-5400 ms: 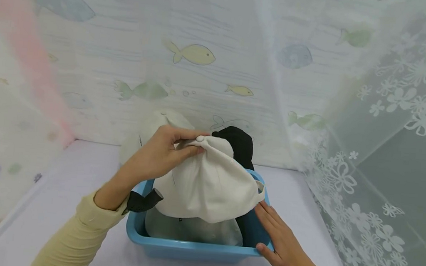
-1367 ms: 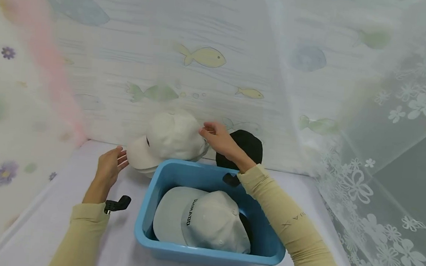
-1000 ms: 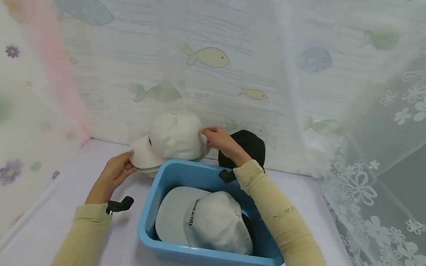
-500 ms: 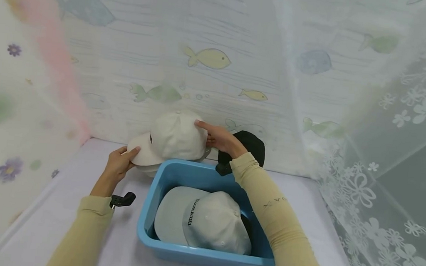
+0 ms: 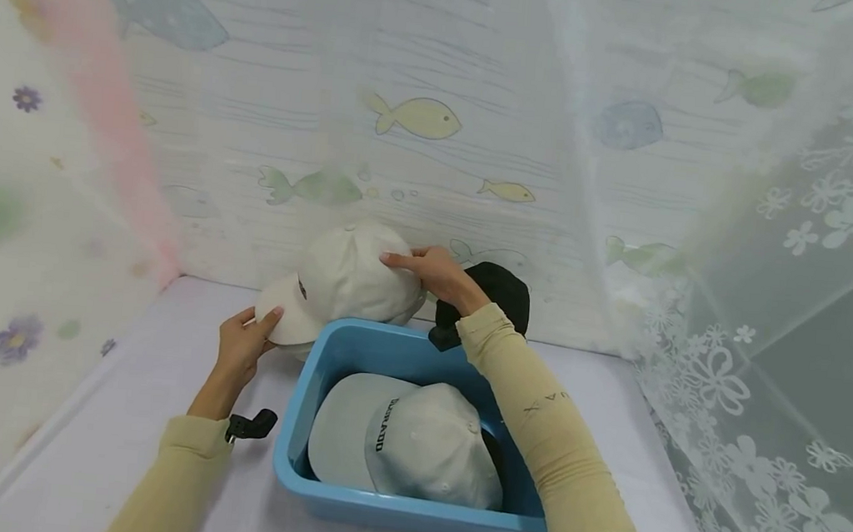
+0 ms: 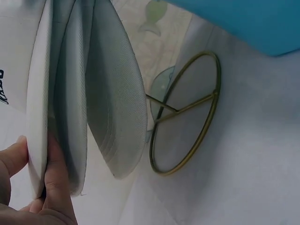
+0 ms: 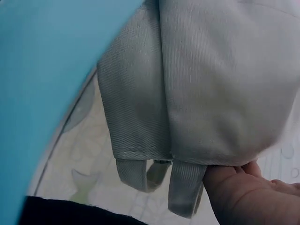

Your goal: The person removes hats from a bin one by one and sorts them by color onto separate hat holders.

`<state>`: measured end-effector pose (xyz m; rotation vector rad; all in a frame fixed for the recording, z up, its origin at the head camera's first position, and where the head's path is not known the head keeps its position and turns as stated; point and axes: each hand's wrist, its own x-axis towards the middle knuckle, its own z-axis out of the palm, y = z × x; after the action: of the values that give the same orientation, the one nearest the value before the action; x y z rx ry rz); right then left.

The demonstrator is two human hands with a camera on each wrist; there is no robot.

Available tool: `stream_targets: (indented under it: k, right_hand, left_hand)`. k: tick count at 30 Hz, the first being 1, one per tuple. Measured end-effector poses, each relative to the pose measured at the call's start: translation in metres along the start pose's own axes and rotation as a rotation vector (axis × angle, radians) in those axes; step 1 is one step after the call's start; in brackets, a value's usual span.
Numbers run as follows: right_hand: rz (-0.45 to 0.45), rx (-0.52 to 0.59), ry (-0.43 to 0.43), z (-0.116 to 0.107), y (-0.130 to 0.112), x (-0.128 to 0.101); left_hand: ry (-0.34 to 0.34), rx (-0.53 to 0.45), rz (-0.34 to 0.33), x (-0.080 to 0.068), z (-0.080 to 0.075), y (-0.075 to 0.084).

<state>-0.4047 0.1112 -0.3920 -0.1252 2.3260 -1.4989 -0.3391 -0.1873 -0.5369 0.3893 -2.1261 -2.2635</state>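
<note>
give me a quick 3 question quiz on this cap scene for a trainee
1. True or false: the left hand pinches the brim of the white cap standing behind the blue tub.
2. Which cap lies inside the blue tub? A) a black cap B) a pale grey cap with dark lettering C) a red cap
3. Fill in: the right hand rests on the ____ of the white cap.

Key:
1. True; the left wrist view shows thumb and fingers on the brim edge.
2. B, the pale grey cap; the black cap stands behind the tub, by the wall.
3. Crown, on its rear side.
</note>
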Motion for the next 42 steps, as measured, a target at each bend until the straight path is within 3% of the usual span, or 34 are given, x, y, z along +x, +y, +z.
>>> stream_targets:
  k: [3,7,12,17,25,34,42]
  right_hand:
    - [-0.030,-0.076,0.005,0.002,0.001,-0.002]
    - [-0.045,-0.096,-0.008,0.005,0.003,-0.004]
    - [-0.011,-0.113,-0.008,0.012,0.002,-0.006]
    - [0.080,-0.069,-0.058,0.017,-0.002,-0.006]
    - [0.166,0.004,-0.160,0.010,-0.005,0.002]
    - [0.175,-0.031,-0.102,0.008,-0.003,0.002]
    - [0.182,0.000,-0.169,0.015,0.003,0.000]
  left_hand:
    - [0.009,0.000,0.013,-0.003,0.001,-0.001]
    - [0.007,0.007,0.028,-0.001,0.001,-0.001]
    - [-0.021,0.035,0.045,0.013,-0.006,-0.001]
    - [-0.049,0.097,0.070,0.031,-0.014,0.002]
    - [-0.159,0.113,-0.050,0.040,-0.016,0.010]
    - [-0.126,0.184,-0.026,0.030,-0.009,0.015]
    - [-0.091,0.225,0.017,0.038,-0.010,0.011]
